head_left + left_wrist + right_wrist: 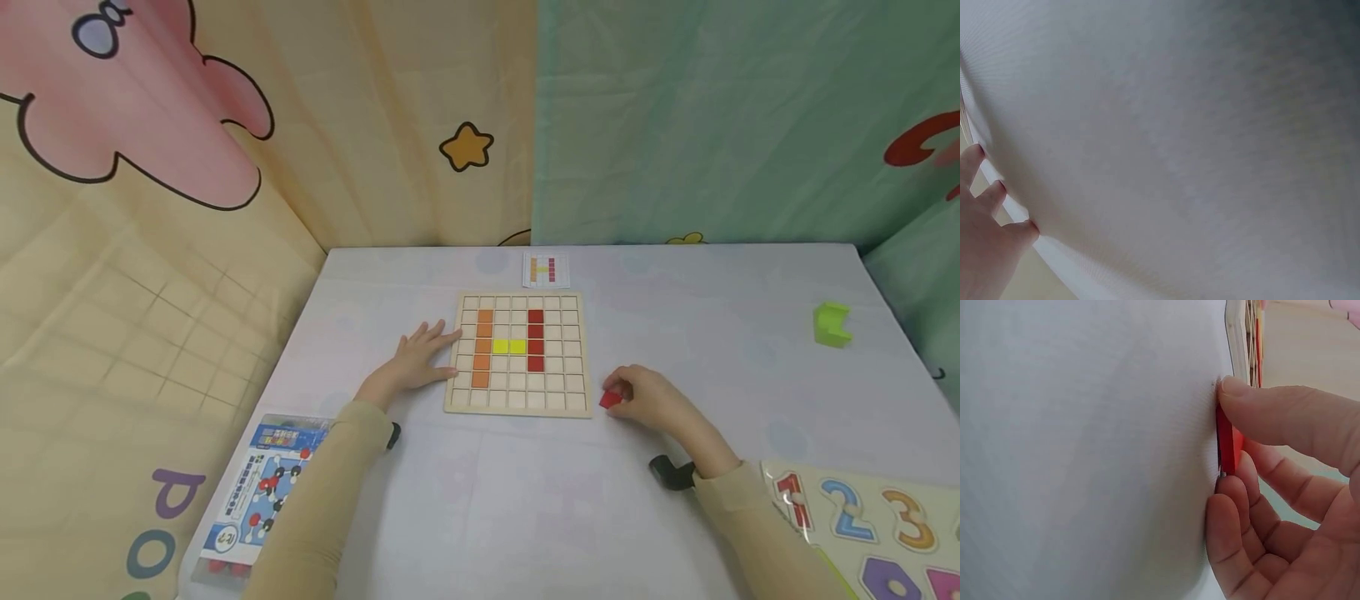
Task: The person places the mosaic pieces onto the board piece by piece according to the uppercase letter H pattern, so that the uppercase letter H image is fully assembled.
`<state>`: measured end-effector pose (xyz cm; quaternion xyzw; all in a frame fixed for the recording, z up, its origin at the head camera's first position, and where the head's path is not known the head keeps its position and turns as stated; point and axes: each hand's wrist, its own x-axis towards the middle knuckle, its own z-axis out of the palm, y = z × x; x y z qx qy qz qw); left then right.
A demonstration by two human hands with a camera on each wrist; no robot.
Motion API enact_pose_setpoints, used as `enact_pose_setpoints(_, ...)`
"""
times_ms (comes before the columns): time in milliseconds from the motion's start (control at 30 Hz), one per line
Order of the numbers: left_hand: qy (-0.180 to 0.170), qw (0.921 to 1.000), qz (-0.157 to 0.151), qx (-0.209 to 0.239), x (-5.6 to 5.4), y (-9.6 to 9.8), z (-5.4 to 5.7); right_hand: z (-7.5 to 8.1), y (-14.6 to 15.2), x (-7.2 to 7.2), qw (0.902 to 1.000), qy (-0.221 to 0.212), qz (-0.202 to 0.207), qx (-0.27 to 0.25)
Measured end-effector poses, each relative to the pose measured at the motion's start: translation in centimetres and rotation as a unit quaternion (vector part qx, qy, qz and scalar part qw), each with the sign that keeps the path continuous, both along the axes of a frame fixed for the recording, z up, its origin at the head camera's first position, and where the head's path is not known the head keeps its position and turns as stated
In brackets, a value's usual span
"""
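A wooden grid board (566, 400) lies flat on the table. In its squares sit a column of several orange tiles (482, 347), two yellow tiles (509, 347) and a column of several red tiles (536, 341). My left hand (412, 360) rests at the board's left edge with fingers spread; the left wrist view shows only part of the hand (988, 240) against the white cloth. Right of the board's lower right corner, my right hand (651, 402) pinches a loose red tile (611, 399) between thumb and fingers. That red tile (1227, 439) is seen edge-on, close to the tabletop.
A small card (546, 271) with a coloured pattern lies behind the board. At the far right stands a light green block (831, 324). A number puzzle board (855, 546) lies at front right, and a boxed molecule set (262, 492) at front left, partly under the left sleeve.
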<state>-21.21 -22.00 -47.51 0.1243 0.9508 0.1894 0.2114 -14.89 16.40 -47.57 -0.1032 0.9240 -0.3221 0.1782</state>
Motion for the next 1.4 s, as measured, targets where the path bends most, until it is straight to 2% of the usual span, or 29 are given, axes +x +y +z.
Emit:
enact_pose_setpoints(333,0.004,0.9999,-0.008,0.007,0.0,-0.2,0.0,-0.1,-0.1,0.1,0.9988,0.041,0.024,-0.013)
enact_pose_setpoints(433,0.003,0.9999,-0.009,0.008,-0.1,-0.2,-0.1,0.0,0.0,0.1,0.9986,0.040,0.025,-0.023)
enact_pose_setpoints(633,0.005,0.9999,-0.012,0.005,-0.1,-0.2,-0.1,0.9,-1.0,-0.8,0.9971,0.031,-0.004,-0.069)
enact_pose_setpoints(833,0.009,0.9999,-0.011,0.001,0.0,-0.1,-0.1,1.8,-3.9,-2.3,0.9923,0.016,-0.033,-0.119)
enact_pose_setpoints(967,0.004,1.0000,-0.008,-0.002,0.0,-0.1,-0.1,1.3,-6.0,-3.2,0.9923,0.017,-0.037,-0.117)
enact_pose_setpoints(1100,0.004,1.0000,-0.006,0.003,0.0,-0.1,-0.1,0.6,-7.5,-3.7,0.9945,0.017,-0.019,-0.102)
enact_pose_setpoints(1400,0.003,1.0000,-0.007,0.005,0.0,-0.1,-0.2,0.0,-8.6,-3.5,0.9971,0.029,-0.001,-0.071)
